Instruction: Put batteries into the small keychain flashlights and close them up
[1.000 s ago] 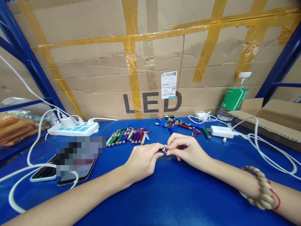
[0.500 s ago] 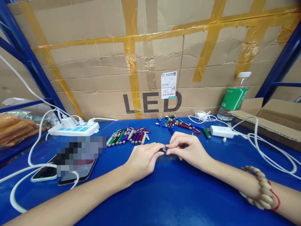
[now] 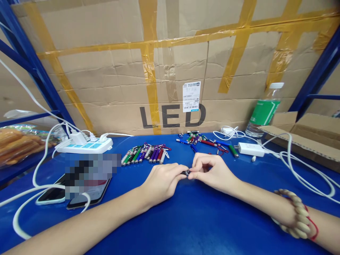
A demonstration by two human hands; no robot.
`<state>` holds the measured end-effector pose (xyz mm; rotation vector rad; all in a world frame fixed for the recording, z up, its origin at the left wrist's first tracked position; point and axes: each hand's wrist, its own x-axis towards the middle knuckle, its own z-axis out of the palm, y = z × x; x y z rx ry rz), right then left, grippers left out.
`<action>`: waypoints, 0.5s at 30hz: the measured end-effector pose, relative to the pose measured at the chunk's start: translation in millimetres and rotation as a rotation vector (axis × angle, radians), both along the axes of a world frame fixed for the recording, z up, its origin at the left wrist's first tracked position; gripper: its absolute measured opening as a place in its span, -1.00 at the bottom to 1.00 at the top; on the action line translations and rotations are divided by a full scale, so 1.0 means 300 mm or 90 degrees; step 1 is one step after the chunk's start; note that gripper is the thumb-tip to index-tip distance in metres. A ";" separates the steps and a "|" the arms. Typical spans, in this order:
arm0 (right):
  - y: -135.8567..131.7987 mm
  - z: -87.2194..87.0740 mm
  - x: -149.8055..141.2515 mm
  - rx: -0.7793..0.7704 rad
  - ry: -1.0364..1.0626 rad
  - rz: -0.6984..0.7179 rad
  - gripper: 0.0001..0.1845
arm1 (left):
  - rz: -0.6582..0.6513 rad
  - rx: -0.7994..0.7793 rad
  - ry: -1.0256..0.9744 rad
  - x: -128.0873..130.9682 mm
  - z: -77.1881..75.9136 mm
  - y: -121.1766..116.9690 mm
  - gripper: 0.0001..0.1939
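Note:
In the head view, my left hand is closed round a small black keychain flashlight, most of it hidden by the fingers. Its silver end points right, toward my right hand. Thumb and forefinger of that hand are pinched at the silver end; any tiny part between them is too small to make out. Beyond my left hand lies a neat row of coloured keychain flashlights with clips. Behind my right hand, a loose pile of similar flashlights lies scattered, in blue, red and green.
Two phones lie at left beside a white power strip with cables. A white charger, a green-labelled bottle and an open cardboard box stand at right. A large taped carton backs the blue table.
The silver end of the black flashlight turns slightly and shows less. My right fingers shift a little against it, and both hands sit marginally lower in view.

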<state>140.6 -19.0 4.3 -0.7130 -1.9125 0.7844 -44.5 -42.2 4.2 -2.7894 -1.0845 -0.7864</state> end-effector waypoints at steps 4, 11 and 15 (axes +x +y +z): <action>-0.051 0.015 -0.033 -0.053 -0.029 0.016 -0.52 | -0.088 0.052 0.105 0.004 -0.007 -0.001 -0.72; -0.051 0.004 -0.050 -0.111 -0.032 0.006 -0.62 | 0.020 -0.049 0.095 0.018 -0.010 -0.001 -0.74; -0.022 -0.009 -0.045 -0.187 -0.043 0.010 -0.64 | 0.073 -0.122 0.071 0.026 -0.003 0.000 -0.76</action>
